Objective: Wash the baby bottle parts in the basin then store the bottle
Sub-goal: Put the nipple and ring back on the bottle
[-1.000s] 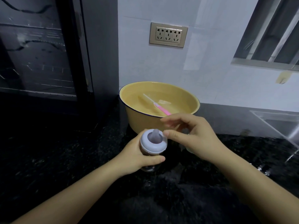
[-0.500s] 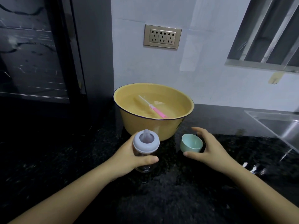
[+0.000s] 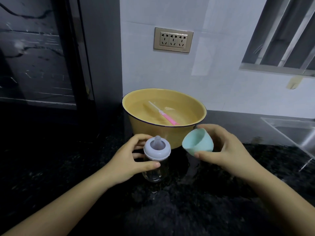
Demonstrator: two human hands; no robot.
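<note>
My left hand (image 3: 126,160) grips the bottle (image 3: 156,160); right fingers (image 3: 206,155) pinch the tilted cap (image 3: 198,142), which could slip onto the tabletop (image 3: 68,167).

On the dark speckled counter (image 3: 170,210) we see the left hand (image 3: 129,162) gripping an upright clear baby bottle (image 3: 154,171) fitted with a pale collar and nipple (image 3: 157,143), while the right hand (image 3: 226,150) holds a tilted mint-green cap (image 3: 198,142) just beside it. Behind both stands 1 yellow basin (image 3: 163,132) of water containing a pink-handled brush (image 3: 163,115); a 3-gang wall outlet (image 3: 173,40) lies above, and a steel sink (image 3: 296,132) at far right.
</note>
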